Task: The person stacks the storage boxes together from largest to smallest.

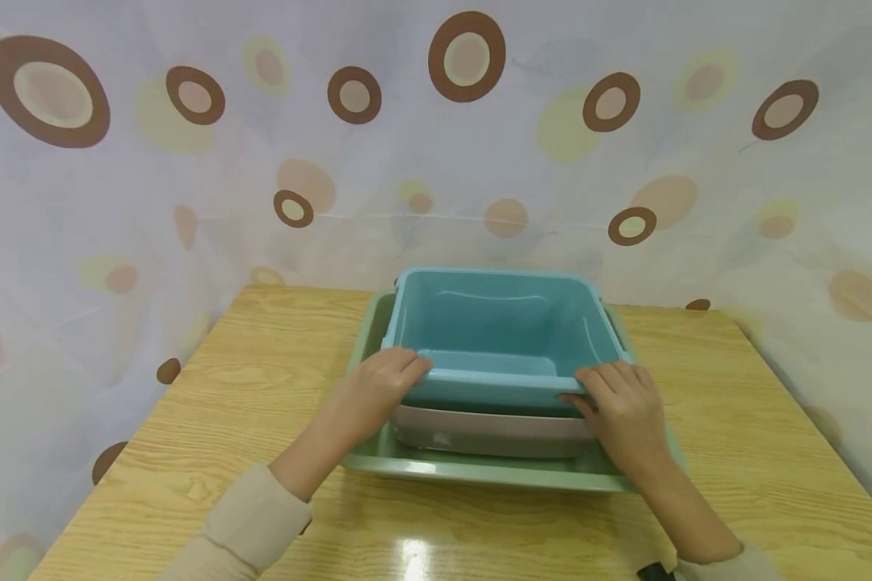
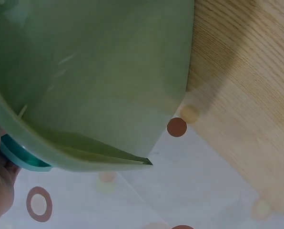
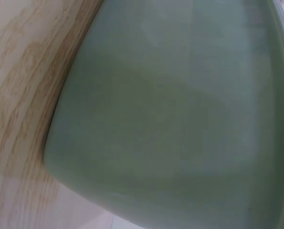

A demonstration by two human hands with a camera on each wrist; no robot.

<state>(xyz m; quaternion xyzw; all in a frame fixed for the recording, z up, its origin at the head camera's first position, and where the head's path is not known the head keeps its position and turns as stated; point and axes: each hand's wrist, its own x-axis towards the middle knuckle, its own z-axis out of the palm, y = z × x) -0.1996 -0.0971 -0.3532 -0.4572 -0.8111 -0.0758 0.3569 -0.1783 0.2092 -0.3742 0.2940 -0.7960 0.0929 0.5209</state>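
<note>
A blue plastic bin [image 1: 494, 323] sits tilted slightly toward me at the top of a nested stack. Under it shows a pale grey-pink bin [image 1: 490, 432], and both lie within a larger green basin [image 1: 487, 474]. My left hand [image 1: 385, 383] grips the blue bin's near rim at its left corner. At the right end of that same rim, my right hand [image 1: 621, 411] holds on, fingers over the edge and thumb below. The green basin's outer wall [image 2: 108, 86] fills much of the left wrist view, and its side [image 3: 166, 114] fills the right wrist view.
The stack stands on a wood-grain table [image 1: 262, 387]. Behind and at both sides hangs a pale cloth [image 1: 407, 145] printed with brown, peach and yellow circles, meeting the table's back edge.
</note>
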